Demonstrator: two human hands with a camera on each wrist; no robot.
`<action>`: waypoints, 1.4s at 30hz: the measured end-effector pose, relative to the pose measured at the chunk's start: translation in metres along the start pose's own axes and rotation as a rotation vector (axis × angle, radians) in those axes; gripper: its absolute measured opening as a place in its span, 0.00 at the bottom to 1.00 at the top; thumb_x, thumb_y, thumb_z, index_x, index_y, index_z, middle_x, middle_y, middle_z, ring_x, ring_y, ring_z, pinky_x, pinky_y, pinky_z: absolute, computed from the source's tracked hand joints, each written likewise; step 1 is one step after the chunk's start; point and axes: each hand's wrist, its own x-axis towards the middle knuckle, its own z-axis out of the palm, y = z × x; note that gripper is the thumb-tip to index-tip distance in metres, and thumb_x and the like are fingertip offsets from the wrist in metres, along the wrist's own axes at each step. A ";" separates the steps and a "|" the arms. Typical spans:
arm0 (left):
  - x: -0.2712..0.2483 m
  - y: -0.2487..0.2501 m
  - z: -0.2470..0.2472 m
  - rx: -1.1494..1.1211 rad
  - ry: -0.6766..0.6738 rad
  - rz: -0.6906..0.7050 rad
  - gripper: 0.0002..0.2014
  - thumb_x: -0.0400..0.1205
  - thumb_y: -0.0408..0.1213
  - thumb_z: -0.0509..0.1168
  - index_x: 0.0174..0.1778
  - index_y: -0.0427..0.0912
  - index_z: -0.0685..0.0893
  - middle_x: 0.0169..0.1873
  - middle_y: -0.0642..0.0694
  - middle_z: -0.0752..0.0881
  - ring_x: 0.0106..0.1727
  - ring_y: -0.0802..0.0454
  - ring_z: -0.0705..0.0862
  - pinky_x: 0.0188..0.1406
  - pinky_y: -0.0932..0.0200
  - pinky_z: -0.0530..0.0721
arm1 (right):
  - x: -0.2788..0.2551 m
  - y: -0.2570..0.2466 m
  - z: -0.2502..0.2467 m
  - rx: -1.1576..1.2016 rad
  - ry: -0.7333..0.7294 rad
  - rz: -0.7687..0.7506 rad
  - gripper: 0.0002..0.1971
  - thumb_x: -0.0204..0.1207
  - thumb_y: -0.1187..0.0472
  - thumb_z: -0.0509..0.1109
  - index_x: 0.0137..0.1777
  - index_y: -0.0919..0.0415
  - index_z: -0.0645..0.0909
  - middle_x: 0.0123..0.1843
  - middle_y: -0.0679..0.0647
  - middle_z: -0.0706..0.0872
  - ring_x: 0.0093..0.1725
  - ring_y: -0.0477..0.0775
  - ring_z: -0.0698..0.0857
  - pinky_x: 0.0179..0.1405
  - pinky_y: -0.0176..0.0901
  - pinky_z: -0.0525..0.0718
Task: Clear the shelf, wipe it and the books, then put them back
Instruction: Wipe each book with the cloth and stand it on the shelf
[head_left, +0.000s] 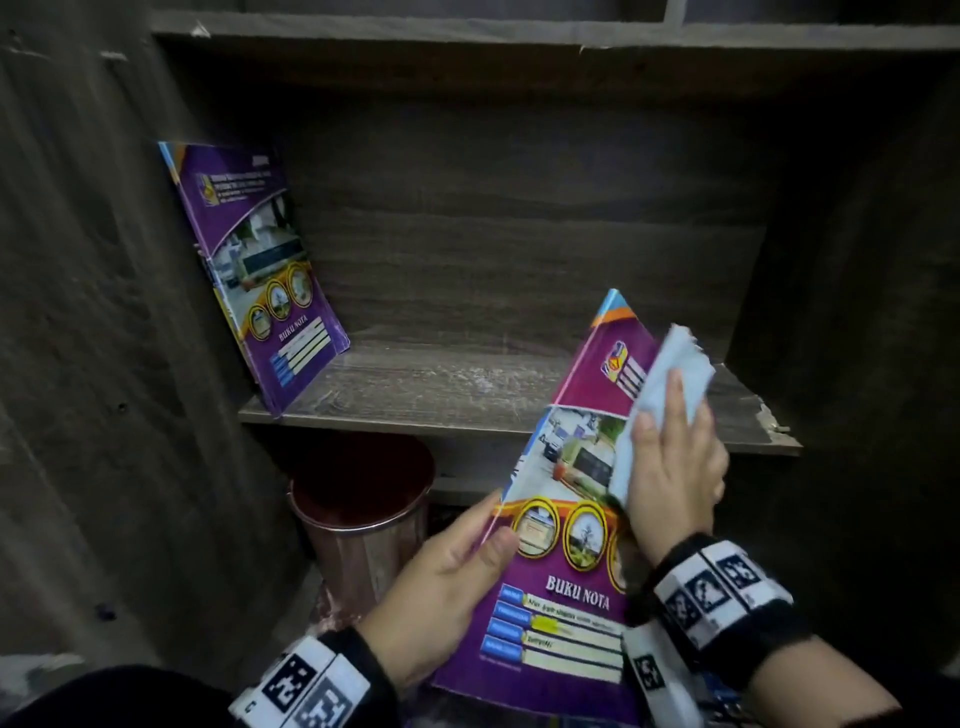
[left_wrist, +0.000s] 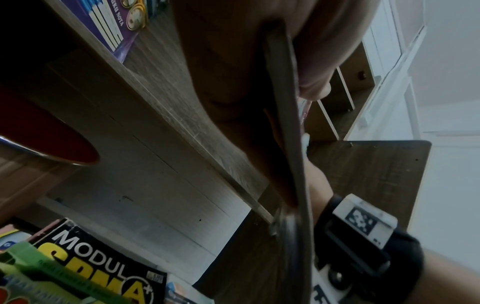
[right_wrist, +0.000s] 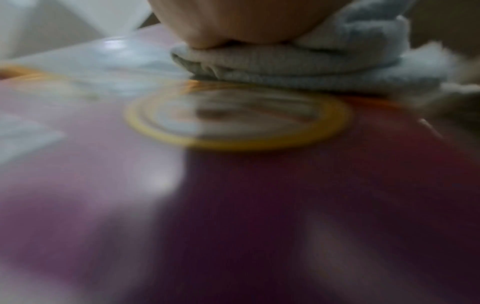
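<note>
Dark wood-grain cabinet wall (head_left: 93, 312) at far left, scuffed and dim. Beside it, on the shelf (head_left: 467, 395), a purple notebook (head_left: 260, 270) marked "BUKU NOTA", standing on its lower edge and leaning back against the left wall. Shelf board bare to the right of it, pale smears across the grain, chipped at the right front corner. Under the shelf, a copper-coloured bin (head_left: 363, 519) with a dark red inside. Lower left in the left wrist view, a black book (left_wrist: 103, 273) titled "MODUL" lying flat among other covers, too blurred to name.

Centre, left hand (head_left: 447, 582) gripping the left edge of a second purple notebook (head_left: 561, 582), thumb curled over the cover, fingers behind; notebook tilted in the air in front of the shelf. Right, right hand (head_left: 670, 467) laid flat on a pale blue cloth (head_left: 670, 384), fingers roughly straight, pressing it onto the cover's upper right; in the right wrist view the folded cloth (right_wrist: 298, 67) touches the cover, though blur hides the fingertips. White wall and pale door frame beyond, in the left wrist view.
</note>
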 end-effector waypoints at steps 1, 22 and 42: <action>0.001 0.002 -0.001 -0.024 0.030 0.018 0.22 0.79 0.46 0.63 0.70 0.52 0.77 0.59 0.46 0.89 0.58 0.47 0.88 0.54 0.55 0.86 | 0.003 0.007 0.001 0.006 -0.015 0.067 0.32 0.75 0.35 0.38 0.82 0.33 0.47 0.85 0.53 0.52 0.80 0.63 0.54 0.77 0.64 0.53; -0.005 0.007 0.002 -0.033 -0.014 0.052 0.33 0.72 0.57 0.74 0.72 0.52 0.75 0.64 0.47 0.86 0.65 0.46 0.84 0.64 0.50 0.83 | 0.006 0.000 0.002 0.009 0.012 0.066 0.34 0.78 0.38 0.37 0.85 0.47 0.47 0.86 0.58 0.48 0.82 0.64 0.50 0.78 0.57 0.50; 0.021 0.008 -0.034 0.557 0.208 0.234 0.34 0.78 0.61 0.63 0.78 0.71 0.55 0.82 0.61 0.57 0.82 0.66 0.55 0.82 0.60 0.54 | -0.058 -0.046 -0.005 1.234 -0.610 0.004 0.28 0.62 0.76 0.70 0.65 0.64 0.77 0.54 0.63 0.89 0.50 0.59 0.88 0.49 0.50 0.88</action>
